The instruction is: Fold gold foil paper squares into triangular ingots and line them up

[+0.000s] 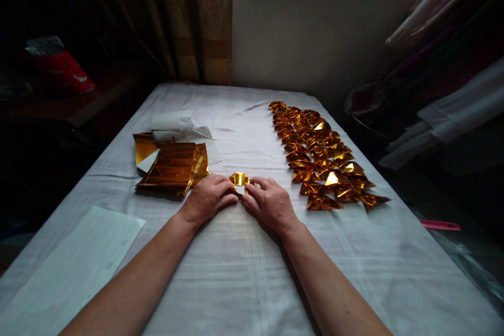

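A stack of gold foil sheets (173,168) lies within left reach on the bench (236,273). At centre, left hand (207,199) and right hand (270,202) pinch one small foil piece (239,179), each grip clamped on it against the cloth to crease it. Finished folded pieces (323,160) sit in rows to the right, clear of the work.

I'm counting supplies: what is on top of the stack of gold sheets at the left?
Crumpled white paper rests on the far end of the gold sheet stack; the sheets beneath it are hidden.
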Tool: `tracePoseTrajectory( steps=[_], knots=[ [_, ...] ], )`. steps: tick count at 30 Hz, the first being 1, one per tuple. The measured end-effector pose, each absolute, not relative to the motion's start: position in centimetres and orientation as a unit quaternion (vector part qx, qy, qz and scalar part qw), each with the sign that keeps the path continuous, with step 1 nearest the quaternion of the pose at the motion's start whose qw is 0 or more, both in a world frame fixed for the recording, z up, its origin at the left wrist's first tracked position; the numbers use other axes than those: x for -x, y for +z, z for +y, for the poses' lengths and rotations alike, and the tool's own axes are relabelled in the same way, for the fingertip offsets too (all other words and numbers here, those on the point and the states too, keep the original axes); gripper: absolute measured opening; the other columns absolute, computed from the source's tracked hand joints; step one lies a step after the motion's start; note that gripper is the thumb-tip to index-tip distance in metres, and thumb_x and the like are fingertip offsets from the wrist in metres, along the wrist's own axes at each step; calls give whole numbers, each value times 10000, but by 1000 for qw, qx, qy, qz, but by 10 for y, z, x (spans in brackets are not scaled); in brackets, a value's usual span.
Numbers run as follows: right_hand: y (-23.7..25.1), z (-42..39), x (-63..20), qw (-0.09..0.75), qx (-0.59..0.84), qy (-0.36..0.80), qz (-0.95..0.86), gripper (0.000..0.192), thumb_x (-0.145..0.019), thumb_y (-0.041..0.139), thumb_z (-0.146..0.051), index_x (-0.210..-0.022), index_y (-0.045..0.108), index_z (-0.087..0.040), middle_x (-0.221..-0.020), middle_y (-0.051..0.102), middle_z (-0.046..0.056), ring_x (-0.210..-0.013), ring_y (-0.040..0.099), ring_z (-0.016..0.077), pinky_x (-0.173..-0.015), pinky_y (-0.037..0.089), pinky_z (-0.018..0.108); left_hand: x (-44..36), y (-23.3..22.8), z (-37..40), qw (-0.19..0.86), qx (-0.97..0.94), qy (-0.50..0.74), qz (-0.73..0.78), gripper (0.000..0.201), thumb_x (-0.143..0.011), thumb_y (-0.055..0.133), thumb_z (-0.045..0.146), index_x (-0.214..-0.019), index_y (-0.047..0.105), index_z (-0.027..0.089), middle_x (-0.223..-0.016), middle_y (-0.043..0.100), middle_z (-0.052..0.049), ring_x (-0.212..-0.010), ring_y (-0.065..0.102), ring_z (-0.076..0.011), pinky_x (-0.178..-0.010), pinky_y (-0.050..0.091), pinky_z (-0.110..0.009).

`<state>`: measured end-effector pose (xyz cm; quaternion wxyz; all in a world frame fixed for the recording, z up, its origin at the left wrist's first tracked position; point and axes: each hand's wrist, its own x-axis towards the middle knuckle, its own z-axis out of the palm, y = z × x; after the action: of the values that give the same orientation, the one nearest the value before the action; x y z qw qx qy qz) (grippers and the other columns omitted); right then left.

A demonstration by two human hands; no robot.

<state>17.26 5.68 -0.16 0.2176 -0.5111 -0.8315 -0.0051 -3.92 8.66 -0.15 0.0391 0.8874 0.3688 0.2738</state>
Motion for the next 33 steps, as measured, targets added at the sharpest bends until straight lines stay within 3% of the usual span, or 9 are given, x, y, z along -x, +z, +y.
tracePoseTrajectory(
  steps=[4,8,15,33],
  knots=[
    [-2,57,-175,229,508,20,-830,219,-900,633,-398,-1021,730,-244,-1115,698,80,-896,610,210,-812,504,331,40,-6,89,54,-869,300,389,192,-968,522,272,-895,687,208,-930,702,-44,-866,630,-175,-786,502,-296],
    [-6,58,-177,260,521,58,-811,200,-924,586,-305,-1056,727,-253,-1105,702,67,-966,626,202,-854,507,319,41,-9,89,50,-865,289,407,186,-959,538,301,-905,695,217,-891,699,-41,-854,624,-184,-789,485,-321],
    [-7,62,-173,273,579,106,-761,202,-932,537,-269,-869,727,-246,-896,702,30,-859,648,167,-777,492,268,39,-8,82,63,-841,268,465,161,-941,559,317,-928,688,222,-878,716,-38,-849,621,-203,-803,457,-353],
    [-11,65,-161,231,642,50,-729,155,-924,524,-230,-977,668,-215,-923,691,52,-841,633,206,-732,457,295,27,-10,84,28,-817,236,526,104,-926,524,204,-959,622,218,-914,671,-49,-874,570,-234,-783,416,-361]
  ],
)
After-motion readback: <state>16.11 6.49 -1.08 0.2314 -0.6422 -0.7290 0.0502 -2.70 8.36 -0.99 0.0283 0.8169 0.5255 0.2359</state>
